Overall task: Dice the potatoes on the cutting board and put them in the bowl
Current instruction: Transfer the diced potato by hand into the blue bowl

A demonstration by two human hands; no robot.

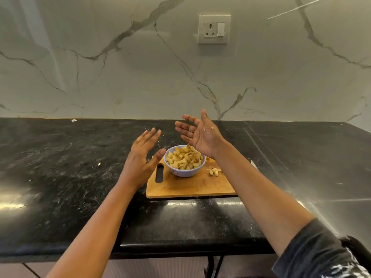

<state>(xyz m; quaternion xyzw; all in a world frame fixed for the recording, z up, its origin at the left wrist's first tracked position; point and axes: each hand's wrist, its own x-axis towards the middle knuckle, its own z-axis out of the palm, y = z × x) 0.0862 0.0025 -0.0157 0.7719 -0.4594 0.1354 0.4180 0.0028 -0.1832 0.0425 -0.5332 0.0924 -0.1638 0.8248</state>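
Holding both my left hand (143, 157) and right hand (197, 132) wide and empty above the full bowl (184, 171). Some potato bits (214, 172) lie just right of the bowl; bumping it could spill the heap.

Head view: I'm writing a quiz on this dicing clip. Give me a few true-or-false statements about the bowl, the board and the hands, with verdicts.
1. The bowl stands on the cutting board. True.
2. The bowl is empty. False: it is heaped with diced potato.
3. The left hand and the right hand are both raised with fingers spread, holding nothing. True.
4. No potato lies on the cutting board outside the bowl. False: a few pieces lie on it to the right of the bowl.
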